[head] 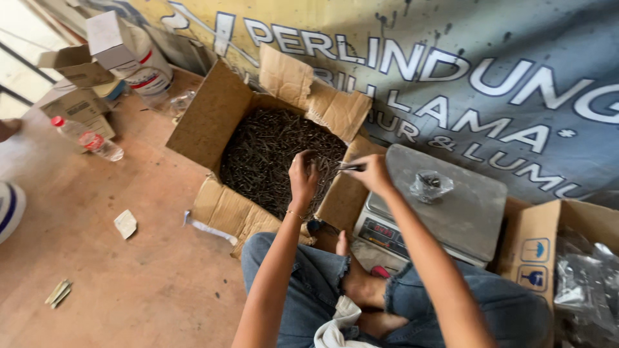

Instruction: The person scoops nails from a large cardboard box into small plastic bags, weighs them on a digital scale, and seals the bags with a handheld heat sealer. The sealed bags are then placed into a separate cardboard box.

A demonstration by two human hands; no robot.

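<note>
Big open brown cardboard box (216, 116) centre, flaps out; another brown box (538, 248) at right bearing blue handling symbols, clear plastic bags (590, 277) inside it. Scale's (451, 206) front panel has a red-digit display (382, 231), small clear bag (431, 185) on its platform. Grey-yellow banner (451, 71) with white lettering behind; small brown and white cartons (80, 71) top left, red-labelled plastic bottle (87, 136) below them.
</note>
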